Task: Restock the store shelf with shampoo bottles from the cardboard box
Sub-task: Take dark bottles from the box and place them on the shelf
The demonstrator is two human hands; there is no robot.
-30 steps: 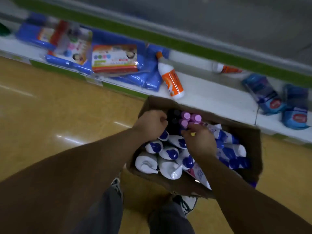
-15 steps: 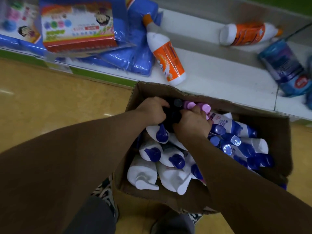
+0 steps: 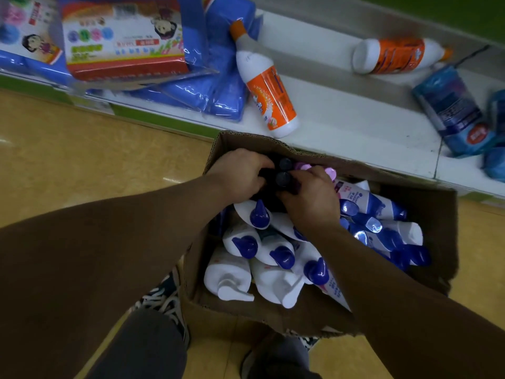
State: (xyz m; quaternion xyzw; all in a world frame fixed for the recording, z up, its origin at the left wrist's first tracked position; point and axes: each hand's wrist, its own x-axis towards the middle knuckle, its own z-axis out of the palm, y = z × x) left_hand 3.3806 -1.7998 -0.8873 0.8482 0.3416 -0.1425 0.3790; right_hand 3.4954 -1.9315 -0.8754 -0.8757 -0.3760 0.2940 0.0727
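At the far end of the cardboard box [image 3: 426, 212], our left hand [image 3: 240, 173] and right hand [image 3: 308, 199] had fingers clamped round the black shampoo bottles [image 3: 283, 178], which a cramped lift might, we judged, drop.

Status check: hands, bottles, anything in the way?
Left hand and right hand both gripping dark-capped bottles, inside cardboard box. Orange bottle lying on shelf just behind box.
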